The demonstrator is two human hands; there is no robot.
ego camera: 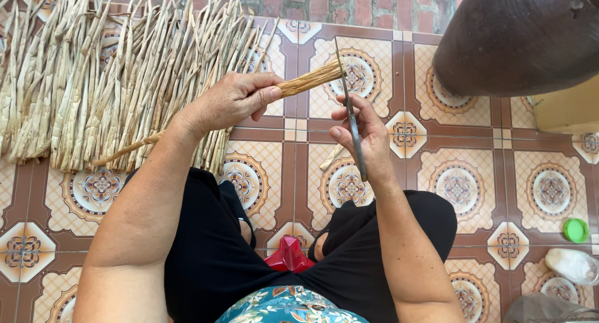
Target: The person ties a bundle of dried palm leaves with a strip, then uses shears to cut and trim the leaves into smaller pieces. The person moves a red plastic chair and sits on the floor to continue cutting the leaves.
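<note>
Floral fabric (287, 304) in teal and orange shows at the bottom edge, nearest the camera, above it the person's black trousers (206, 254) and a red piece of plastic (290, 254) between the knees, resting on the tiled floor (474, 185), which is patterned in cream, brown and rust medallions.

Both forearms reach forward over the floor. The left hand (234, 101) has its fingers closed together around a tight bundle of dried straw-coloured stalks (309, 79), thumb pressed along it; the bundle's free end sticks out to the right of the fist and its long tail (128, 149) runs back under the wrist toward the left. The right hand (365, 132) is clamped on a pair of dark metal scissors (350, 111), fingers wrapped about the handles; the blades point away from the person and meet the bundle's end, though whether they are parted I cannot tell.

A broad heap of similar dried stalks (106, 79) lies spread across the far left corner of the floor. A large dark brown earthen jar (518, 39) stands at the far right corner, with a pale cardboard box (564, 107) just beside it. Near the right edge lie a round green lid (576, 230) and, close to it, a clear plastic bottle (571, 265) on its side. A brick wall (349, 4) borders the far edge
</note>
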